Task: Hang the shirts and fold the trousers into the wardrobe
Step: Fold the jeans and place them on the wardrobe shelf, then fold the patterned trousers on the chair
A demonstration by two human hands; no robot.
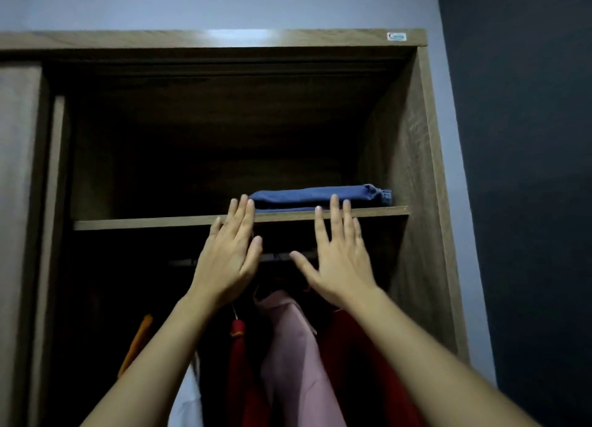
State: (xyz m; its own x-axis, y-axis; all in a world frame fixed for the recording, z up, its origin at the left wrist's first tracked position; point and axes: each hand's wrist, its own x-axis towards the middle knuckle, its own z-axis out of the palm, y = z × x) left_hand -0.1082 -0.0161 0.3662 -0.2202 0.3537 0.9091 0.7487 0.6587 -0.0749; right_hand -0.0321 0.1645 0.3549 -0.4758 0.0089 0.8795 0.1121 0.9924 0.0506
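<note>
Wardrobe shelf (144,224) under folded trousers (314,196)

A single wide-angle view, worn on the head, stands close before the open wardrobe (416,144) and tilts upward. The shelf (144,224) crosses mid-frame at about eye level. Below it, the left hand (229,260) and right hand (339,261) enter from the bottom edge.

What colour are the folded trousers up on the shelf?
Blue, like denim. The folded trousers lie on the wardrobe shelf, seen clearly in the head view.
</note>
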